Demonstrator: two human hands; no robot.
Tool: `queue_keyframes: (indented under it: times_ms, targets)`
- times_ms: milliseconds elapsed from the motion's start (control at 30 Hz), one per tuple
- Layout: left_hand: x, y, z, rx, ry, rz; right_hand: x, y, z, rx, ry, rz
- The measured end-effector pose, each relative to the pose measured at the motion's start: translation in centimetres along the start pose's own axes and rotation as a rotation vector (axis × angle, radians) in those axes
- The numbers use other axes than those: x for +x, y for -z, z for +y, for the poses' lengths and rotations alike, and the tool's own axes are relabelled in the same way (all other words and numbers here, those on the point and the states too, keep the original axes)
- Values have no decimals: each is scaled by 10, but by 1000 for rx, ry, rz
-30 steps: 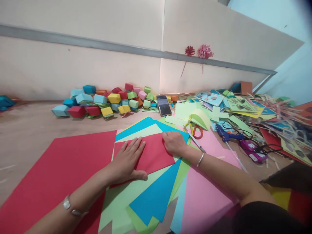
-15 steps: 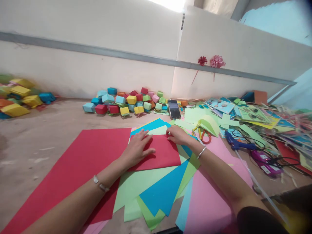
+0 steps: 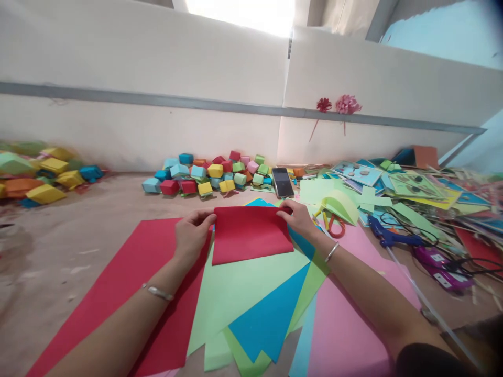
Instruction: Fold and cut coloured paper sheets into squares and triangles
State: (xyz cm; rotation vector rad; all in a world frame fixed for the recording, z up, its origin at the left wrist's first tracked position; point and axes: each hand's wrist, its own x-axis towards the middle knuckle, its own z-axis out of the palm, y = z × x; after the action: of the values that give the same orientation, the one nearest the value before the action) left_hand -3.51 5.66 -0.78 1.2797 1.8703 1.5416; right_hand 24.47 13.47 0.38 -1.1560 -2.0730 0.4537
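A small rectangle of red paper (image 3: 252,238), apparently folded, is held up slightly by its two far corners. My left hand (image 3: 193,233) pinches its far left corner between thumb and fingers. At the far right corner, my right hand (image 3: 297,215) pinches the edge in the same way. Below it lie sheets of light green paper (image 3: 231,298) and blue paper (image 3: 271,309). A large red sheet (image 3: 129,272) spreads out under my left forearm. Pink paper (image 3: 346,319) lies beneath my right forearm.
Several small coloured paper boxes (image 3: 215,170) are heaped by the wall, beside a phone (image 3: 283,182). Scissors (image 3: 336,225), a blue glue gun (image 3: 387,233) and a purple device (image 3: 442,268) with a cord sit at right. More paper boxes (image 3: 55,166) lie at far left.
My left hand has gone from lying flat on the red paper to gripping its left corner. The paper's far edge has risen. The view has tilted up a little.
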Motion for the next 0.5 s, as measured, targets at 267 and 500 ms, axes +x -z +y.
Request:
queue_keyframes:
  times_ms: [267, 500]
  targets:
    - [5, -1, -1, -267, 129, -3, -3, -4, 1, 161, -21, 48]
    - [5, -2, -4, -325, 142, -33, -1, -6, 5, 247, -75, 50]
